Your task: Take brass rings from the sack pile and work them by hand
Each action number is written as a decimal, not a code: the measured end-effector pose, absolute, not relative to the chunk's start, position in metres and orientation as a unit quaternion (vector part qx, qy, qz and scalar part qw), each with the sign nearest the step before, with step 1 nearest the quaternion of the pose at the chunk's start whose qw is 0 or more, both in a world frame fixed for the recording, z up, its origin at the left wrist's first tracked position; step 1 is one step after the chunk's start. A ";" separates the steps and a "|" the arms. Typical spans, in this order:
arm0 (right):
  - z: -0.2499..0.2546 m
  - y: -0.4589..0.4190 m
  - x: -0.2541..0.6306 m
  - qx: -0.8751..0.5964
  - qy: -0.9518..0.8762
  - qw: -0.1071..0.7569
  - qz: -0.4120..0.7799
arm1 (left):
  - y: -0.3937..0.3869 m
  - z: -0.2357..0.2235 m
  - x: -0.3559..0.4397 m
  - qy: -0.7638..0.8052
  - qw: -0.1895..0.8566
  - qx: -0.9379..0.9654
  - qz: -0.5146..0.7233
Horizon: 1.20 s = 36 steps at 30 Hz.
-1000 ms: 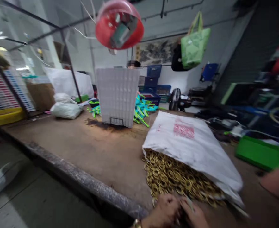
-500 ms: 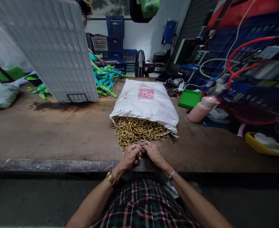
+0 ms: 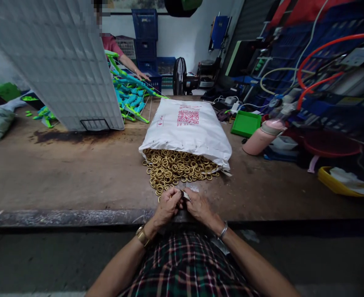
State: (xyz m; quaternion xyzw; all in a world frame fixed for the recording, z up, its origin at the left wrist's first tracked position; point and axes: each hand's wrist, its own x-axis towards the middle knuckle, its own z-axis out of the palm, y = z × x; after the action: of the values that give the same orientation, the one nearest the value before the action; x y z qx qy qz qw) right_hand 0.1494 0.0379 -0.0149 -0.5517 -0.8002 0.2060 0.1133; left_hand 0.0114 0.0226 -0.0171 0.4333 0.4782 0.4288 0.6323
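Note:
Both hands are close together at the table's front edge, just in front of the spilled rings. My left hand (image 3: 168, 204) is closed, fingers curled and thumb pressed in; whatever it holds is hidden. My right hand (image 3: 199, 207) is closed on a small pale strip (image 3: 186, 196) that pokes out toward the left fingertips, with a small dark bit beside it. Brass-coloured rings (image 3: 176, 167) spill in a heap from the open mouth of a white sack (image 3: 169, 132) printed with a red code. A few loose rings lie right by my left fingers.
A ribbed grey-white panel (image 3: 67, 74) stands at left. Behind it are blue-green plastic pieces (image 3: 132, 97) and a co-worker's hand (image 3: 141, 75). To the right are a green tray (image 3: 246, 123), a pink bottle (image 3: 264, 138) and a yellow basket (image 3: 339, 185). A black fan (image 3: 179, 77) stands behind.
My hands remain together, with the pale strip now showing more clearly between them. A co-worker's arm has come into view over the blue-green pieces. The camera view has shifted slightly.

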 end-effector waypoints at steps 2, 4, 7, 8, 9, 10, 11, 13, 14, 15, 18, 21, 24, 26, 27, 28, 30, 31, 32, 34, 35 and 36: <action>-0.015 0.037 0.149 -0.552 -0.800 0.117 0.204 | 0.022 -0.016 0.012 0.482 0.630 0.433 0.428; -0.015 0.037 0.149 -0.556 -0.799 0.115 0.199 | 0.021 -0.015 0.012 0.486 0.630 0.431 0.426; -0.016 0.036 0.148 -0.562 -0.797 0.106 0.193 | 0.020 -0.013 0.011 0.490 0.623 0.432 0.430; -0.015 0.037 0.148 -0.561 -0.798 0.101 0.196 | 0.020 -0.013 0.011 0.490 0.619 0.434 0.435; -0.015 0.037 0.148 -0.556 -0.801 0.094 0.200 | 0.019 -0.013 0.011 0.489 0.614 0.437 0.439; -0.014 0.039 0.148 -0.552 -0.804 0.087 0.204 | 0.018 -0.013 0.011 0.489 0.609 0.439 0.443; -0.013 0.040 0.148 -0.550 -0.805 0.078 0.208 | 0.016 -0.012 0.011 0.489 0.607 0.442 0.444; -0.010 0.043 0.149 -0.551 -0.805 0.058 0.210 | 0.011 -0.011 0.013 0.483 0.611 0.454 0.433; -0.008 0.045 0.149 -0.554 -0.804 0.047 0.210 | 0.008 -0.010 0.015 0.473 0.618 0.459 0.428; -0.007 0.047 0.150 -0.558 -0.803 0.038 0.209 | 0.004 -0.008 0.016 0.458 0.630 0.464 0.422; -0.009 0.052 0.152 -0.581 -0.789 0.042 0.197 | -0.008 0.005 0.014 0.415 0.678 0.455 0.403; -0.016 0.055 0.159 -0.598 -0.771 0.110 0.192 | -0.023 0.017 -0.001 0.434 0.699 0.451 0.346; -0.020 0.047 0.169 -0.579 -0.758 0.203 0.221 | -0.040 0.013 -0.024 0.473 0.696 0.476 0.256; -0.020 0.030 0.179 -0.558 -0.757 0.239 0.241 | -0.051 -0.001 -0.036 0.503 0.709 0.443 0.221; -0.020 0.019 0.185 -0.542 -0.764 0.243 0.251 | -0.056 -0.010 -0.040 0.522 0.721 0.403 0.215; -0.021 0.006 0.191 -0.520 -0.778 0.236 0.263 | -0.059 -0.019 -0.042 0.539 0.733 0.355 0.213; -0.026 -0.020 0.204 -0.467 -0.811 0.197 0.291 | -0.062 -0.037 -0.041 0.566 0.750 0.256 0.226; -0.030 -0.031 0.211 -0.444 -0.825 0.167 0.305 | -0.061 -0.046 -0.038 0.574 0.753 0.220 0.234; -0.036 -0.040 0.218 -0.434 -0.832 0.145 0.313 | -0.059 -0.053 -0.035 0.578 0.754 0.196 0.240; -0.051 -0.051 0.228 -0.456 -0.826 0.117 0.311 | -0.054 -0.066 -0.027 0.579 0.758 0.176 0.245; -0.060 -0.053 0.232 -0.484 -0.815 0.107 0.300 | -0.051 -0.072 -0.022 0.573 0.761 0.178 0.245; -0.069 -0.054 0.233 -0.512 -0.803 0.093 0.290 | -0.048 -0.078 -0.018 0.565 0.765 0.187 0.245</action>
State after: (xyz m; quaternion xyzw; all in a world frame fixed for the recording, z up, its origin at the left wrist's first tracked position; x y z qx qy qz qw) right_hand 0.2333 -0.0539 -0.0687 -0.5118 -0.8034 0.2895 0.0935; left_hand -0.0178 -0.0483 -0.0777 0.1874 0.5655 0.2451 0.7649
